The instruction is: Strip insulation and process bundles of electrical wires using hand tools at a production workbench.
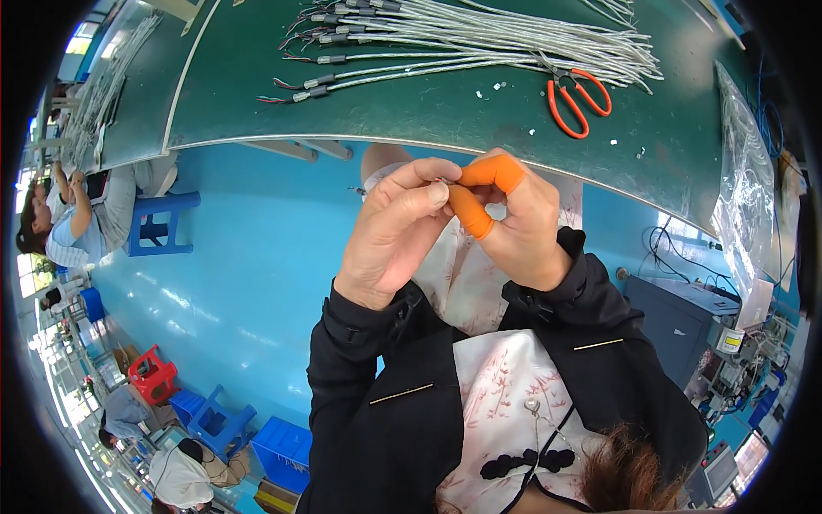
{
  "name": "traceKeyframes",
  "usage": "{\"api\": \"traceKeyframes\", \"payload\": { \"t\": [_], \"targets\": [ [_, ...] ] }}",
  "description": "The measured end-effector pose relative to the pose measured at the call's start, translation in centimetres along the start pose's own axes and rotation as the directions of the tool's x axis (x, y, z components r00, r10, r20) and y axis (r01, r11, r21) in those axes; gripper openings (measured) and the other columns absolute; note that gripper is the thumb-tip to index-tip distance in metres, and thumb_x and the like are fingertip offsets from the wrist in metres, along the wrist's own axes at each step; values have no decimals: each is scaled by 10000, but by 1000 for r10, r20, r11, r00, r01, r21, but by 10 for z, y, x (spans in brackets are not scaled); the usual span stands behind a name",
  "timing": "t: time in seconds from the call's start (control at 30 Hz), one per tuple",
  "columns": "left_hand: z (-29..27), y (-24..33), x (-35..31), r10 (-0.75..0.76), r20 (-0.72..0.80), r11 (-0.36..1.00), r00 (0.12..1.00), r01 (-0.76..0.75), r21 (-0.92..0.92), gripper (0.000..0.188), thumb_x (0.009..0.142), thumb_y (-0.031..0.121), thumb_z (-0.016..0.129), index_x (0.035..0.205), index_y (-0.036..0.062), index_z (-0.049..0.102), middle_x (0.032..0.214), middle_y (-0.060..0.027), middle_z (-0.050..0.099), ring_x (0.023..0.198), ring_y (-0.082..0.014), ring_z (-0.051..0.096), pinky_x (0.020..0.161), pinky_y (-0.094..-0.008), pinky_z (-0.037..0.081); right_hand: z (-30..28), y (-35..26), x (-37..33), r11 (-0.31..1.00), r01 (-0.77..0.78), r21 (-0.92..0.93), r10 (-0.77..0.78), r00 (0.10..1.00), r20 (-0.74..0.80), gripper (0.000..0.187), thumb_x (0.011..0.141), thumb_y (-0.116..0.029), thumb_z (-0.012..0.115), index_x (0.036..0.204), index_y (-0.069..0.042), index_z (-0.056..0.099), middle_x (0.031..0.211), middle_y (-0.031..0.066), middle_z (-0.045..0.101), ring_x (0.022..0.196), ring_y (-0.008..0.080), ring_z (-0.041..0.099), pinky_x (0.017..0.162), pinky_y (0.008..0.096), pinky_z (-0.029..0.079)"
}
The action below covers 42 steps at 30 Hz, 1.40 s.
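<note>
My left hand (390, 227) and my right hand (527, 218) meet in front of me, just off the table's near edge. Thumb and forefinger of each are pinched together, tips almost touching. Between them shows a speck of something small and dark, too small to name. Orange finger covers (469, 212) wrap the right thumb and forefinger. Beyond my hands, a bundle of silvery braided cables (479, 34) lies on the green table (394, 107), with dark sleeves and thin coloured wires at the left ends. Red-handled cutters (569, 107) rest by the cables' right part.
Small white scraps (497, 87) dot the tabletop. Clear plastic film (741, 171) hangs at the right end, near a grey cabinet (672, 321) and loose black cables. At left, a co-worker (73, 223) sits by a blue stool (163, 224). Blue crates (282, 450) stand lower left.
</note>
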State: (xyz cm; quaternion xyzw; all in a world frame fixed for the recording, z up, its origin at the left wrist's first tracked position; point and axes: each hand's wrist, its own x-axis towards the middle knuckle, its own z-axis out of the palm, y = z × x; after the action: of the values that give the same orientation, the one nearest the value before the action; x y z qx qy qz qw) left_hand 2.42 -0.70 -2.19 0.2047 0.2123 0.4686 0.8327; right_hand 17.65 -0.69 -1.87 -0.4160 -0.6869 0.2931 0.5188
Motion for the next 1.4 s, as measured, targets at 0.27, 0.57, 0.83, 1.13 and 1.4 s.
{"api": "traceKeyframes", "payload": {
  "t": [0.27, 0.57, 0.83, 1.13, 1.4],
  "targets": [
    [-7, -2, 3, 39, 23, 999, 999, -39, -17, 184, 863, 51, 566, 1038, 22, 619, 963, -41, 606, 883, -139, 528, 864, -310, 407, 3, 5, -5, 980, 136, -145, -141, 990, -25, 162, 759, 74, 674, 880, 30, 576, 780, 81, 602, 626, 123, 604, 543, 224, 496],
    [0, 2, 0, -2, -47, 998, 999, 5, 60, 192, 866, 65, 578, 1045, 9, 621, 903, -21, 586, 842, -116, 517, 822, -280, 412, 1, 4, -2, 953, -164, 255, 153, 986, 62, 116, 805, 82, 624, 897, 49, 563, 775, 86, 588, 596, 116, 591, 491, 208, 459],
    [-1, 7, 0, 3, -67, 999, 998, -1, 32, 211, 862, 54, 581, 1054, -22, 626, 802, -2, 566, 744, -84, 495, 779, -263, 420, 3, 3, 0, 930, -190, 315, 173, 982, 80, 100, 818, 94, 598, 905, 55, 565, 778, 81, 580, 593, 111, 588, 490, 206, 458],
    [-6, 4, 1, 36, -66, 998, 997, -33, 44, 206, 860, 64, 583, 1039, -23, 635, 783, -9, 564, 735, -84, 492, 774, -265, 422, 6, 5, -1, 983, -101, 156, 91, 993, 70, 93, 851, 72, 565, 939, 43, 579, 767, 68, 578, 558, 108, 565, 483, 216, 446],
    [-1, 13, -2, 37, -118, 996, 992, -27, 83, 199, 860, 52, 580, 1037, -18, 639, 750, -13, 553, 729, -99, 495, 753, -267, 423, 2, 9, 2, 894, -274, 354, 214, 956, 200, 129, 908, 14, 515, 1025, 23, 569, 741, 49, 573, 534, 97, 539, 468, 214, 421]
  ]
}}
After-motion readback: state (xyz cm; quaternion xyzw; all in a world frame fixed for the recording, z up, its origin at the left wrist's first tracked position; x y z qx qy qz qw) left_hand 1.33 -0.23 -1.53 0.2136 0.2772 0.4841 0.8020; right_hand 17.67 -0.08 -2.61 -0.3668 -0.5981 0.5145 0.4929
